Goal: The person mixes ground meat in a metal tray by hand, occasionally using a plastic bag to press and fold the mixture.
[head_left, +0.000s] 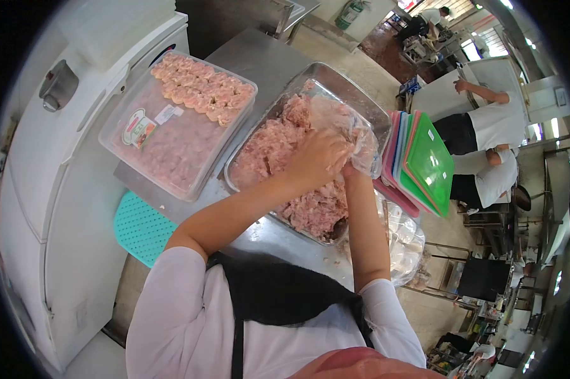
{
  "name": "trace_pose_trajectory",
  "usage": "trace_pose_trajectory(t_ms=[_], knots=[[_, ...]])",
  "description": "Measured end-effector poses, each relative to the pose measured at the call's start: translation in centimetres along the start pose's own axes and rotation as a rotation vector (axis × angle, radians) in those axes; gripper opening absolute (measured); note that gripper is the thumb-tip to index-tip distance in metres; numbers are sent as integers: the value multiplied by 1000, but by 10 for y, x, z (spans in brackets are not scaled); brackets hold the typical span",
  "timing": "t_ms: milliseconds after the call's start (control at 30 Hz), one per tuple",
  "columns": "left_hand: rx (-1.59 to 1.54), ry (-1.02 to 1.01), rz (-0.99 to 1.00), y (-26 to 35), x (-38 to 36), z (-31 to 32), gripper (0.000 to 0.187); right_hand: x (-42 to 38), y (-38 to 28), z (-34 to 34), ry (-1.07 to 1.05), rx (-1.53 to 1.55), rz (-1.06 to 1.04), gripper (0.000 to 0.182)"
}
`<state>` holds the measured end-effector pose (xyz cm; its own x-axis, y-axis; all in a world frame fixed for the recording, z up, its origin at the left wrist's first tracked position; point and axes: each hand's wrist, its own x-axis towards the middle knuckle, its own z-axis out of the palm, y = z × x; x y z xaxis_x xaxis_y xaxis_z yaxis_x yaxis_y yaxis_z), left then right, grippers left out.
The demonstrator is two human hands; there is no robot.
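The left hand (320, 158) is bare and curls its fingers around the edge of a thin, crinkled clear plastic glove (354, 136) — pinching it at the cuff. The right hand (354, 161) sits inside that film, mostly hidden, so I cannot tell how its fingers are set. Both hover over a rectangular steel tray (367, 107) with shiny rounded corners, heaped with coarse, wet, pale pink minced meat (272, 148). Just beside the tray on the brushed metal counter (260, 60) stands a clear plastic tub (117, 136), its far end lined with small lumpy pink dumplings (200, 88). On the tray's other side lies a stack of flat coloured boards (427, 164) — green on top
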<state>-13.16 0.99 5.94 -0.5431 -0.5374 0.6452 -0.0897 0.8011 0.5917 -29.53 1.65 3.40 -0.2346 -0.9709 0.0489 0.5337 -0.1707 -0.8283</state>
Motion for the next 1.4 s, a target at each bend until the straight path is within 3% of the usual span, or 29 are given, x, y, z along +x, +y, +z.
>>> trace_pose_trajectory(t_ms=[33,67,133,300,467,567,667,867,967,1067,1167,1400], knots=[[-24,52,89,7,0,0,24,-1,4,-4,52,-18,-46,57],[-46,104,177,14,0,0,20,9,12,-29,-70,334,-9,55],[-69,99,100,32,-4,0,18,29,9,-22,-469,587,113,53],[-198,141,101,34,-7,-1,13,32,-5,-20,-226,324,108,52],[-100,297,176,25,-3,-14,13,40,-10,-17,-141,149,151,51],[-68,262,231,17,-9,-13,16,35,-8,-17,-103,78,152,51],[-82,110,357,31,-11,-7,18,30,-7,-20,-55,28,127,50],[-67,-247,312,23,-17,-2,25,53,-24,-29,-20,-40,116,49],[-74,-230,307,9,-23,-11,29,73,-38,-30,-18,-107,143,48],[-44,-96,221,-8,-40,-31,32,92,-50,-32,-10,-168,197,48],[28,-16,-15,-29,-66,-66,34,103,-53,-39,-5,-207,280,47],[192,3,-148,-49,-101,-86,40,119,-15,-31,-2,-257,512,46]])
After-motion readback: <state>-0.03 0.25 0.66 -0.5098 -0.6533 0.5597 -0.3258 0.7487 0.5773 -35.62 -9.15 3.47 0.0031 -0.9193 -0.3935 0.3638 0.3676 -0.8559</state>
